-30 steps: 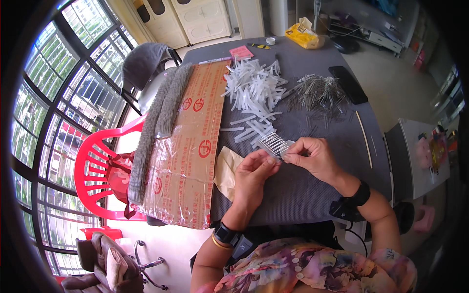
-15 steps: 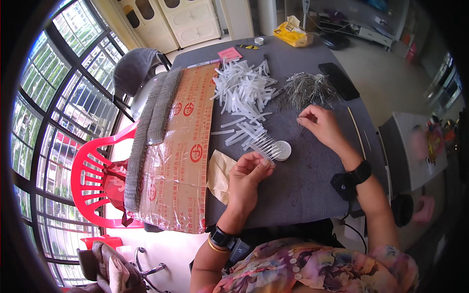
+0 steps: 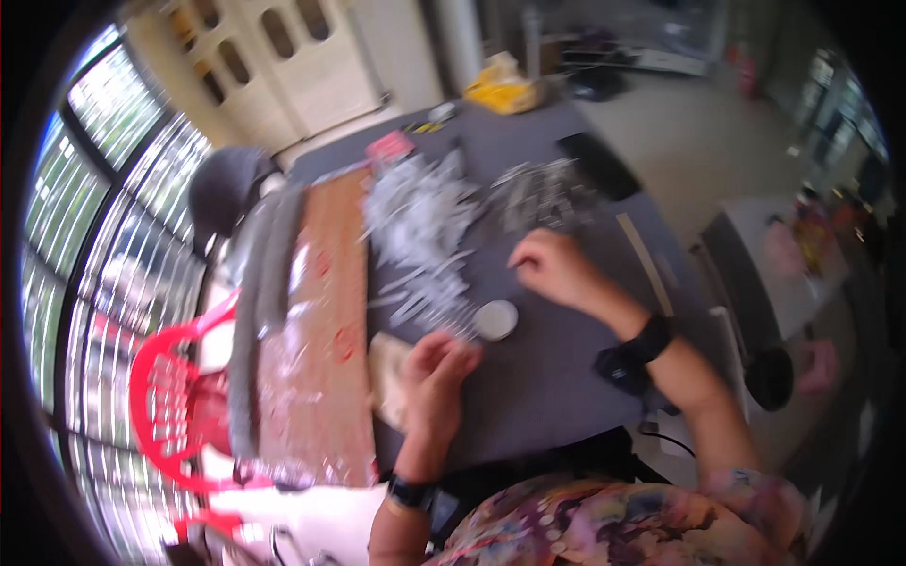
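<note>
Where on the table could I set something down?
Probably the bare tabletop between left hand and right forearm, on the near side of the round white piece. Farther out is crowded: white strips and thin grey pieces lie heaped.

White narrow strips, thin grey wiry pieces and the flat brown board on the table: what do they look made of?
White narrow strips: probably plastic, milky and smooth-looking. Thin grey wiry pieces: perhaps metal, from greyish glints; blur leaves it open. Flat brown board: likely matt cardboard under clear film showing glare.
</note>
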A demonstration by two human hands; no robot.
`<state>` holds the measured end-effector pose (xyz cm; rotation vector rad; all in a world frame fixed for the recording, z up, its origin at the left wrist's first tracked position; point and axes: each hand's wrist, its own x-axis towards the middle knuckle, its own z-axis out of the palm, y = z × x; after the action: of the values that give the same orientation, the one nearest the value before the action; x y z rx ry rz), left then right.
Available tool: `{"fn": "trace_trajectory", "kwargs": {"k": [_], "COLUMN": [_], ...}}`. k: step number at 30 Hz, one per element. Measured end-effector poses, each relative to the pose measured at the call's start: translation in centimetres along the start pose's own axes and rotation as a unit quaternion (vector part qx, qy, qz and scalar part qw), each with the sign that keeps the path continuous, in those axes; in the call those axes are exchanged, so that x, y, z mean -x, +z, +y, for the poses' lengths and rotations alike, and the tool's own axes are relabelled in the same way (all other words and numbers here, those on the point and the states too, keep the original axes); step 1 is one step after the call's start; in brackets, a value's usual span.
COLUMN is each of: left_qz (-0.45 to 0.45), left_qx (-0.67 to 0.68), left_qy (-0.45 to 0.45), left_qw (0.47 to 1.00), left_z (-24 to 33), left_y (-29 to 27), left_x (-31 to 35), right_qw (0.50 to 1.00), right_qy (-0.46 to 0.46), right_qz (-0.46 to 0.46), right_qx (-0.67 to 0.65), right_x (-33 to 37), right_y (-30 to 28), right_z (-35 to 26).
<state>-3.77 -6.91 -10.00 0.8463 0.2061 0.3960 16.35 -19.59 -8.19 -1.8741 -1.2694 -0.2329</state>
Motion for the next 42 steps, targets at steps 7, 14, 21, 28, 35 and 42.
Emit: {"fn": "trace_trajectory", "kwargs": {"k": [7,14,21,28,35,42], "left_qz": [0.120,0.096,0.117,0.099,0.096,0.099], "left_qx": [-0.065,-0.066,-0.067,-0.027,-0.004,-0.003], "left_qy": [0.029,0.007,0.035,-0.017,-0.016,-0.011], "left_qw": [0.990,0.993,0.990,0.995,0.995,0.995], "left_z": [1.2,0.3,1.3,0.7,1.5,1.5], "left_y": [0.4,0.8,-0.7,0.9,0.9,0.8], "left_x": [1.3,0.2,1.6,0.4,0.7,0.6], "right_qw": [0.985,0.981,0.996,0.927,0.986,0.994], "right_qy": [0.029,0.034,-0.048,0.208,-0.006,-0.047], "right_qz": [-0.114,-0.097,-0.041,-0.015,-0.026,-0.045], "right_qx": [-0.125,-0.165,-0.057,-0.311,-0.167,-0.090], "right_x": [0.5,1.1,0.9,0.7,0.6,0.9], "right_y": [1.4,0.6,3.0,-0.4,1.1,1.5], "right_z": [-2.5,-1.4,-1.8,-4.0,-5.3,-5.2]}}
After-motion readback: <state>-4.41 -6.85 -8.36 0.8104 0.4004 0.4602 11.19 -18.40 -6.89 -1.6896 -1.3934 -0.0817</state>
